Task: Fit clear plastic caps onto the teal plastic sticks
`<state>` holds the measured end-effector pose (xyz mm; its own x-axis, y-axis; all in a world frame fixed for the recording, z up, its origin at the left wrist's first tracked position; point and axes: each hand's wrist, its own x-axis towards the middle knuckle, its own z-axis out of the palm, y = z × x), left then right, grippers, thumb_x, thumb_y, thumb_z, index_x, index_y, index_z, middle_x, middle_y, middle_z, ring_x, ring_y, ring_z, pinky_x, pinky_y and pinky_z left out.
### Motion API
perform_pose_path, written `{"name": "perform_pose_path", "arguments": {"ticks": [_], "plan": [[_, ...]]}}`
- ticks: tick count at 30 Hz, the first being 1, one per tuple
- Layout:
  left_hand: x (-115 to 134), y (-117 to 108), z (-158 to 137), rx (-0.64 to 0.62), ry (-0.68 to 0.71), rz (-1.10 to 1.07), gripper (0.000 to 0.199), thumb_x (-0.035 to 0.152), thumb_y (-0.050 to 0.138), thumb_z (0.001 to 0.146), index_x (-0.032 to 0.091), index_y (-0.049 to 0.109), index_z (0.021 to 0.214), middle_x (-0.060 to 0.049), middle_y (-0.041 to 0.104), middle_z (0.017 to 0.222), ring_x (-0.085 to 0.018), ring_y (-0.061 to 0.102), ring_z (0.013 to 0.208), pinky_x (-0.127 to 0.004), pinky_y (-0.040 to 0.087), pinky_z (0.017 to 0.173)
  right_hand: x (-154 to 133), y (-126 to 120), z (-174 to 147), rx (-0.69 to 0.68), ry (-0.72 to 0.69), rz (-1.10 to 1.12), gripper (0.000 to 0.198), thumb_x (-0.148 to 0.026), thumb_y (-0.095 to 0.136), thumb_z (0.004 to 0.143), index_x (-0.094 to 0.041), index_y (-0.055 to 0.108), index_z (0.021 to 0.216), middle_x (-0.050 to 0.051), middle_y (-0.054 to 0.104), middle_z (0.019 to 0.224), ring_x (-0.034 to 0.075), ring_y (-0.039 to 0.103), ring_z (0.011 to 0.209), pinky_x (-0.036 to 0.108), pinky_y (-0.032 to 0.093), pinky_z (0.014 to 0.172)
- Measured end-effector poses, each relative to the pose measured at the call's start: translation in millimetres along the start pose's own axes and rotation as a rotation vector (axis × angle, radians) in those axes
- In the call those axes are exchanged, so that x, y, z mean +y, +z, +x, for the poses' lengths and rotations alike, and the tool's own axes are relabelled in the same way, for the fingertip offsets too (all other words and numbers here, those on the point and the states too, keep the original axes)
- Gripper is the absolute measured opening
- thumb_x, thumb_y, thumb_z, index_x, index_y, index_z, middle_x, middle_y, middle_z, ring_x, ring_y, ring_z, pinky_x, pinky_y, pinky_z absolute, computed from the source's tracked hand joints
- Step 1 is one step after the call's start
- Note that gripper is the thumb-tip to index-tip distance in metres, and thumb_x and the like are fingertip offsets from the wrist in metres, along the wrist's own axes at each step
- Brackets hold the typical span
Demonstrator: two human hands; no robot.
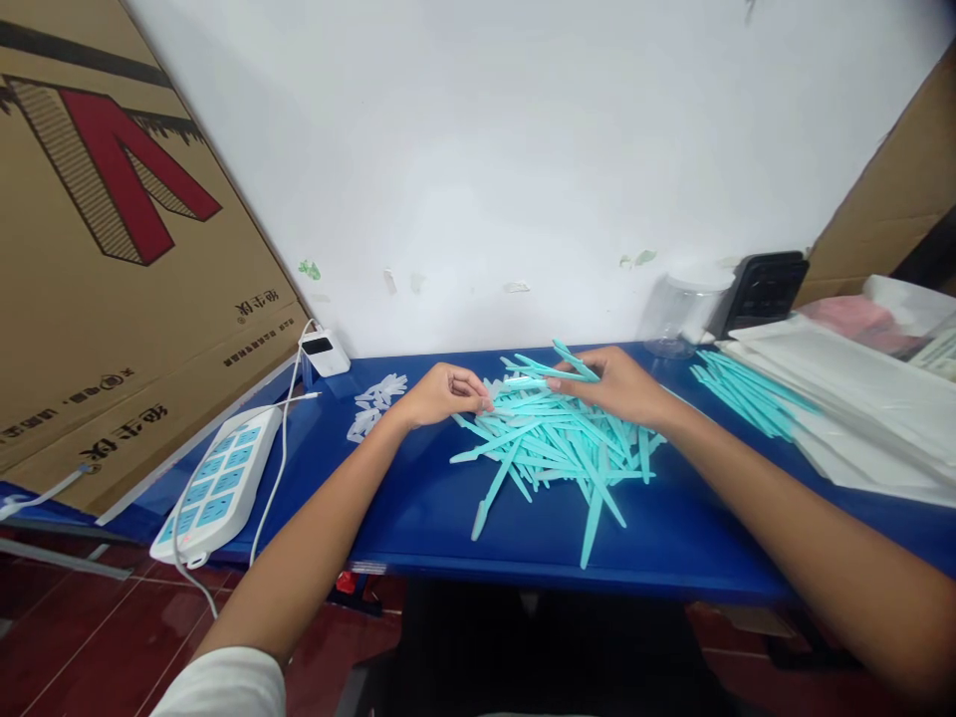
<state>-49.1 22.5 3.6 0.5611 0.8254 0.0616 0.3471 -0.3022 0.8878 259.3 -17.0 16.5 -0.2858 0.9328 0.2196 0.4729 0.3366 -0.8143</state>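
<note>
A large pile of slim turquoise eyebrow razors (553, 448) lies criss-crossed on the blue table. My right hand (616, 383) is closed around several razors (568, 360) above the right back of the pile; their ends fan out past the fingers. At the pile's left edge, my left hand (446, 394) has its thumb and fingertips pinched together. Anything between those fingertips is too small to make out. To the left of this hand is a small heap of clear plastic caps (375, 403).
A white power strip (224, 478) with a cable and a small white device (325, 352) are on the left. To the right are a row of razors (751, 393), white sheets (858, 398), a clear jar (683, 309) and a black holder (766, 284). Cardboard (112, 299) stands at left.
</note>
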Motion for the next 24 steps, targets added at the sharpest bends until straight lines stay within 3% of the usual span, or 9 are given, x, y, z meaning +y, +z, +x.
{"name": "perform_pose_path", "arguments": {"ticks": [4,9,17,24], "plan": [[-1.2,0.1,-0.2,-0.063,-0.011,-0.014,0.024,0.033,0.082,0.079,0.013,0.078,0.091,-0.012,0.080,0.086,-0.019,0.076,0.075,-0.027,0.057,0.069,1.2,2.3,-0.3,0.004,-0.021,-0.040,0.051,-0.065,0.077,0.078,-0.018,0.084,0.096,0.004,0.067,0.069,0.019,0.057,0.063,0.033,0.044,0.057],[-0.2,-0.5,-2.0,-0.099,0.005,-0.013,0.025,0.031,0.084,0.076,0.013,0.079,0.092,-0.012,0.080,0.084,-0.021,0.078,0.079,-0.025,0.057,0.068,-1.1,2.8,-1.2,0.017,-0.053,-0.049,0.047,-0.064,0.078,0.077,-0.020,0.085,0.092,0.007,0.075,0.081,0.026,0.064,0.077,0.039,0.049,0.068],[3.3,0.7,-3.5,-0.120,-0.014,0.030,0.026,0.033,0.085,0.073,0.013,0.080,0.089,-0.011,0.079,0.081,-0.021,0.077,0.077,-0.026,0.057,0.067,-0.7,3.4,-1.1,-0.005,-0.104,-0.082,0.039,-0.060,0.078,0.080,-0.023,0.086,0.087,0.008,0.078,0.084,0.030,0.070,0.086,0.040,0.054,0.073],[5.7,5.5,-3.2,-0.141,0.020,0.022,0.032,0.041,0.084,0.079,0.014,0.080,0.094,-0.011,0.079,0.086,-0.019,0.074,0.078,-0.027,0.057,0.071,2.0,6.5,-0.8,-0.045,-0.121,-0.066,0.035,-0.055,0.078,0.082,-0.023,0.086,0.092,0.009,0.080,0.100,0.035,0.071,0.102,0.046,0.055,0.088]]}}
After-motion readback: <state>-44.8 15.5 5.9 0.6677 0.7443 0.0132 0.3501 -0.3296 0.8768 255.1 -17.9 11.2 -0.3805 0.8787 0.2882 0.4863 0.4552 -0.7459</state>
